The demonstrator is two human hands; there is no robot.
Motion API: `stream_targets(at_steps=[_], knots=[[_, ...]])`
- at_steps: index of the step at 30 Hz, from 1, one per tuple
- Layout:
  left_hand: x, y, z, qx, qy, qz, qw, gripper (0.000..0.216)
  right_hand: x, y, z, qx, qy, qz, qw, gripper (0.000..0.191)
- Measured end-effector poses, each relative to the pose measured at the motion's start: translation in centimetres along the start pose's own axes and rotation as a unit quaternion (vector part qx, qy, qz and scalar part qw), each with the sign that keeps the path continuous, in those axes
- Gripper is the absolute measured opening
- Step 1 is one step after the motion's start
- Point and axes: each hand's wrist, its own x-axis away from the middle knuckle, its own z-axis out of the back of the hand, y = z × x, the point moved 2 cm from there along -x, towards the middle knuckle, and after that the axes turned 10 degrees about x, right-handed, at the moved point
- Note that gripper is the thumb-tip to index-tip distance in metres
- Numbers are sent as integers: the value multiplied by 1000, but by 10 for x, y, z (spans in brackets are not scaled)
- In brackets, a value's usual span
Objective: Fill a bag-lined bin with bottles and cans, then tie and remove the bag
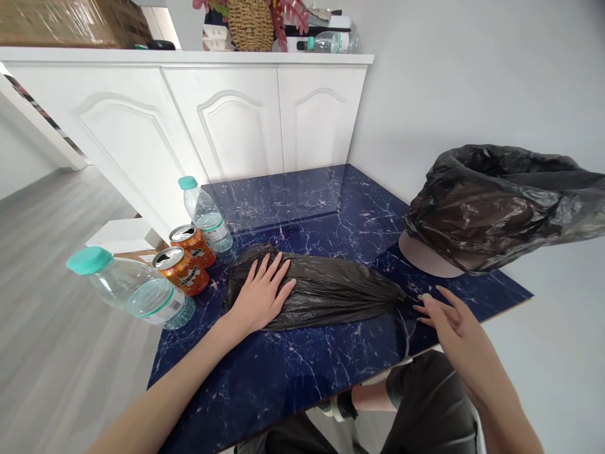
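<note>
A black plastic bag [335,287] lies stretched out on the dark blue marbled table, bunched to a narrow tip at its right end. My left hand [265,291] rests flat on the bag's left part, fingers spread. Just right of the tip hovers my right hand [451,318], its fingers loosely bent and apart, with nothing visible in them. A small gap separates it from the bag. Beyond it stands a pale bin [428,257] lined with another black plastic bag [482,208], whose top gapes wide.
Along the table's left edge stand two orange soda cans [182,271] and two clear bottles with teal caps, one nearer [142,293] and one farther [208,217]. A white cabinet [236,120] closes off the back. A grey-white wall [472,75] runs along the right.
</note>
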Motion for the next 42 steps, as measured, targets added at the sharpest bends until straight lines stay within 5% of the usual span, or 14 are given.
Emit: stream_targets(at_steps=[4, 8, 15, 24, 31, 42], knots=[[1, -2, -2, 10, 2, 0, 1000, 69, 16, -21, 1, -120, -66, -54, 989, 103], [2, -2, -4, 14, 8, 1, 1000, 70, 22, -38, -7, -220, -114, -68, 966, 93], [3, 0, -3, 18, 4, 5, 1000, 71, 26, -52, -35, -404, -94, -81, 906, 77], [3, 1, -3, 40, 4, 6, 999, 70, 33, -56, -60, -261, -130, -24, 956, 72], [3, 3, -2, 48, -6, 13, 999, 70, 33, -50, -57, -33, -67, 36, 997, 58], [4, 26, 18, 172, -59, -49, 982, 66, 8, -47, -34, -260, -3, -45, 964, 60]])
